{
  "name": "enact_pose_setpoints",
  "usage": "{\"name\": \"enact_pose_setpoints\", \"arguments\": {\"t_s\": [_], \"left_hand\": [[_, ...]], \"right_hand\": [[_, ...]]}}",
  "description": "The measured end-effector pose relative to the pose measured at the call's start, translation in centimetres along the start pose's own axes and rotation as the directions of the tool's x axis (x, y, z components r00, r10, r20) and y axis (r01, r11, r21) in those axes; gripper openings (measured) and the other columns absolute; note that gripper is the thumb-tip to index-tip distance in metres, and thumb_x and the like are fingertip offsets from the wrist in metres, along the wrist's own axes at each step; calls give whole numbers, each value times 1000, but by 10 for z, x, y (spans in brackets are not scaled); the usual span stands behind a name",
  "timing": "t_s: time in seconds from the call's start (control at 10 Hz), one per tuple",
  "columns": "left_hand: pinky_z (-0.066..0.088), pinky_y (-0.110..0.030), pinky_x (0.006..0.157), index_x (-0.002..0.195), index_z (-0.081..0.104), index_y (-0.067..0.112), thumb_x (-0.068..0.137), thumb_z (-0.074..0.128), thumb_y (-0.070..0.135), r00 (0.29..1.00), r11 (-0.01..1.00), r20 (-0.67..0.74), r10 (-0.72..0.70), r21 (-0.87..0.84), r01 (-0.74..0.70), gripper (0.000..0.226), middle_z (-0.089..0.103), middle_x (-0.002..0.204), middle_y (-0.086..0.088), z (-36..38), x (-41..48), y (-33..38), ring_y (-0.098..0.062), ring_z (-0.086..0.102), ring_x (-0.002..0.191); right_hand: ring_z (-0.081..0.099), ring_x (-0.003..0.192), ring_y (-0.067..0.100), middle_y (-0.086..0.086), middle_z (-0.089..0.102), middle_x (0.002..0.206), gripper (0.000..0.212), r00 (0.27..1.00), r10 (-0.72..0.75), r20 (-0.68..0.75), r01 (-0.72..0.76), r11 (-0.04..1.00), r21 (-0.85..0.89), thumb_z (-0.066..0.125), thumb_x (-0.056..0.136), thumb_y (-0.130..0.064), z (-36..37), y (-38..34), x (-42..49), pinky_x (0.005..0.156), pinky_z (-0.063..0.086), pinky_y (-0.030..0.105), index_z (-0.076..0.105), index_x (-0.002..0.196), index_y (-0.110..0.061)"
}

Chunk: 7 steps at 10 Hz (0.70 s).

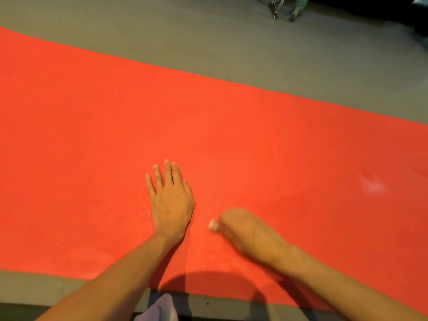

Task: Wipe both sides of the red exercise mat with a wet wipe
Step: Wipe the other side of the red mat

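Head view, looking down: red exercise mat (pixel 208 126) spread flat on the grey floor (pixel 231 38), running from upper left of the frame to lower right and filling most of the middle. Near edge along the bottom, far edge slanting across the top.

Left hand (pixel 170 200) planted palm-down just left of centre, fingers (pixel 168 172) straight, slightly fanned, gripping nothing. Probably there to pin the mat so it doesn't creep or bunch under the scrubbing, and maybe to take some body weight while leaning over.

Right hand (pixel 243 228) lower centre-right, blurry, curled into a loose fist pressed down on the mat. Small white bit poking out at the knuckle side, toward the left hand: looks like the wet wipe (pixel 212 224), balled up inside closed fingers. Mostly hidden, so can't tell how much of it actually touches the surface. Bunching it like that likely gives firmer pressure than a flat sheet.

Faint paler streaks near the left hand and a shiny patch at right (pixel 372 185), possibly damp spots, hard to say.

Top side being worked on, underside not yet visible. Something white (pixel 159 306) at the bottom edge, maybe a sock; metal legs (pixel 276 8) at top.
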<state>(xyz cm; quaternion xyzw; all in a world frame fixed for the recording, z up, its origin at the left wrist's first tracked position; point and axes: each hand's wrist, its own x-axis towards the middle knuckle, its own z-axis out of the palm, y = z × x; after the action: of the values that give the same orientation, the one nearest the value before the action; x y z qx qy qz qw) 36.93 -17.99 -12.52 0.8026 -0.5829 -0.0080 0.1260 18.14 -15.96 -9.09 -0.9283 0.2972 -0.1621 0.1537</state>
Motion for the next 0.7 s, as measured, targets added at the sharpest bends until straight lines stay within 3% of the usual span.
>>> {"name": "enact_pose_setpoints", "arguments": {"t_s": [0.1, 0.2, 0.3, 0.4, 0.5, 0.6, 0.7], "left_hand": [[21, -55, 113, 137, 48, 2, 92, 29, 29, 1000, 1000, 13, -6, 9, 6, 56, 42, 146, -17, 0, -1, 1, -40, 32, 137], [20, -55, 113, 137, 47, 1, 91, 31, 28, 1000, 1000, 16, -5, 10, 5, 55, 41, 146, -17, 0, -1, 1, -40, 31, 137], [19, -55, 114, 136, 47, 1, 91, 31, 28, 1000, 1000, 7, -6, 14, 6, 55, 41, 146, -18, -1, 1, 2, -40, 31, 138], [19, -56, 113, 136, 47, 1, 91, 29, 28, 1000, 1000, 3, -5, 11, 5, 56, 42, 146, -18, -1, 1, 2, -40, 31, 137], [20, -56, 113, 136, 47, 1, 91, 30, 28, 1000, 1000, -2, -10, 7, 10, 56, 42, 146, -18, 0, 0, 2, -40, 32, 137], [20, -55, 113, 136, 47, 1, 91, 30, 28, 1000, 1000, -7, -7, 8, 7, 56, 42, 146, -18, 0, 1, 3, -40, 32, 137], [20, -55, 113, 136, 46, 1, 91, 30, 28, 1000, 1000, -9, -9, 9, 10, 55, 42, 146, -18, 1, 1, 3, -40, 32, 137]], "right_hand": [[48, 69, 30, 12, 55, 69, 22, 826, 477, -299, -518, 852, -73, 57, 93, -22, -30, 77, 12, 62, 33, 38, 48, 75, -11], [54, 67, 37, 19, 57, 72, 22, 692, 655, -303, -699, 713, -55, 55, 93, -15, -29, 104, 2, 59, 34, 40, 49, 75, -5], [50, 60, 31, 12, 53, 63, 18, 874, 426, -236, -460, 881, -114, 57, 87, -11, -11, 58, -8, 57, 31, 35, 44, 76, -14], [39, 69, 13, 2, 54, 69, 11, 992, 124, 26, -124, 992, 11, 50, 86, -18, -4, -10, -38, 65, 30, 25, 41, 85, -23], [41, 81, 14, 5, 58, 84, 13, 911, -80, 404, 11, 986, 169, 46, 87, -18, -5, -46, -60, 74, 32, 24, 56, 95, -15], [41, 72, 17, 5, 54, 76, 8, 970, -3, 241, -13, 998, 65, 54, 91, -19, -17, -18, -45, 66, 31, 26, 50, 84, -16], [43, 67, 25, 12, 52, 69, 21, 923, 367, -114, -374, 926, -46, 56, 93, -17, -29, 33, -18, 60, 25, 32, 47, 75, -9]]}}
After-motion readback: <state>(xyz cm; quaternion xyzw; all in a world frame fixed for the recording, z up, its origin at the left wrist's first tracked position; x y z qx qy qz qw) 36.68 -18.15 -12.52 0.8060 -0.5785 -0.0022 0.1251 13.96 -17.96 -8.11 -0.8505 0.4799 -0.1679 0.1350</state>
